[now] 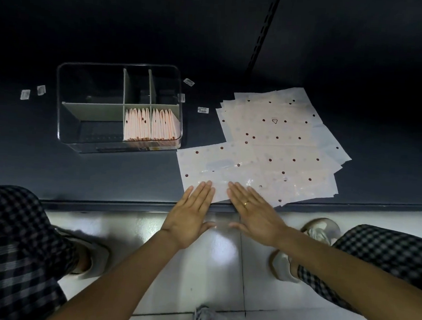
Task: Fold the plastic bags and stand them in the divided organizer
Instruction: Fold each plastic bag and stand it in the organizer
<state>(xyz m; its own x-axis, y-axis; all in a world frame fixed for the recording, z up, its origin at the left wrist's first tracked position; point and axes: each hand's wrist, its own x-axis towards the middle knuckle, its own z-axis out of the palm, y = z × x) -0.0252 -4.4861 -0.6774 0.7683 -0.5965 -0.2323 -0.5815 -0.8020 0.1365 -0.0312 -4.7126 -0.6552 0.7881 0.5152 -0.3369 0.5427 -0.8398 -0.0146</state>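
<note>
Pink-tinted plastic bag (217,167) lies flat at the tabletop (104,177) edge, left hand (191,213) and right hand (253,212) pressing it with straight fingers, no grip on anything, likely smoothing before a fold. Organizer (118,108) just left holds folded bags (150,125) upright. Dark surface, dim room, white tiled floor (222,273) below.

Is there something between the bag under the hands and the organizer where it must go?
Nothing visible blocks the way. The left hand and right hand lie flat on the nearest bag, and the organizer stands just beyond its far left corner, with only bare dark surface between. Folded bags already fill its near right compartment.
</note>
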